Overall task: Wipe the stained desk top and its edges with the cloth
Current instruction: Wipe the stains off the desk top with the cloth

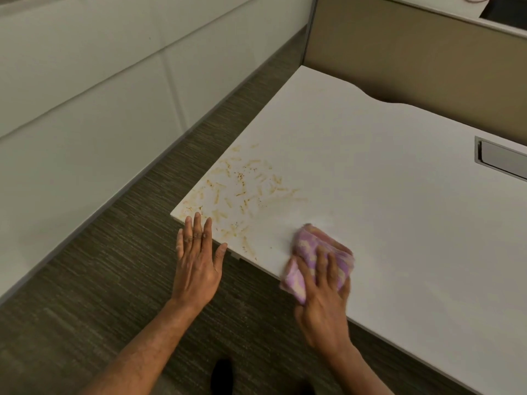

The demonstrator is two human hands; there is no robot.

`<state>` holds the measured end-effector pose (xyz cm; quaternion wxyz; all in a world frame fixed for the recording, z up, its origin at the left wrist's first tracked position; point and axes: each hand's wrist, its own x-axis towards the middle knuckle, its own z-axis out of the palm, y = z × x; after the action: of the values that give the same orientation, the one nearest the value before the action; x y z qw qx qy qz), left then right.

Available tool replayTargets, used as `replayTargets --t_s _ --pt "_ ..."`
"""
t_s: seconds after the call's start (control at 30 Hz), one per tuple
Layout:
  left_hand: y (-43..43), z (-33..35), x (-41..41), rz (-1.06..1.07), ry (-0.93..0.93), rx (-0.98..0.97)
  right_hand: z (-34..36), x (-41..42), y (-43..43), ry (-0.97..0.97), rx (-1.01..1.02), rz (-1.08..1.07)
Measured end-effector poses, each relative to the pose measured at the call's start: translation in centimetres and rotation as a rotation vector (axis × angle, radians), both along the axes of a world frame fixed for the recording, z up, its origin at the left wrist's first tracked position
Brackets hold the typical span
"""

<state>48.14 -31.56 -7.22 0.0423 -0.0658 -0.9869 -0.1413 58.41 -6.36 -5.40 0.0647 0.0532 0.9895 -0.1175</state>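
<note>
A white desk top (385,178) fills the right half of the head view. Brown-yellow stains (242,189) are smeared over its near left corner. My right hand (322,297) presses a folded purple and cream cloth (319,249) flat on the desk at its front edge, to the right of the stains. My left hand (198,260) is open with the fingers spread. Its fingertips rest on the desk's front left corner, at the edge of the stained patch.
A grey cable hatch (502,159) is set into the desk at the right. A tan partition (413,52) stands behind the desk. Dark striped carpet (114,280) lies to the left, bounded by a white panelled wall (85,95). A dark shoe (222,374) shows below.
</note>
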Motion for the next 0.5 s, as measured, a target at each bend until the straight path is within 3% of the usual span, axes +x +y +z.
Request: replayTargets --t_s 0.13,0.27,0.5 --pt "0.1 -0.1 -0.1 -0.004 -0.003 0.003 0.5 -0.7 4.5 -0.035 0.015 -0.262" --pt "0.2 -0.2 0.1 -0.005 -0.011 -0.001 0.8 -5.0 4.3 -0.021 -0.041 -0.362" --pt "-0.5 -0.9 0.4 0.002 0.000 0.009 0.2 -9.9 -0.1 0.005 -0.059 -0.205"
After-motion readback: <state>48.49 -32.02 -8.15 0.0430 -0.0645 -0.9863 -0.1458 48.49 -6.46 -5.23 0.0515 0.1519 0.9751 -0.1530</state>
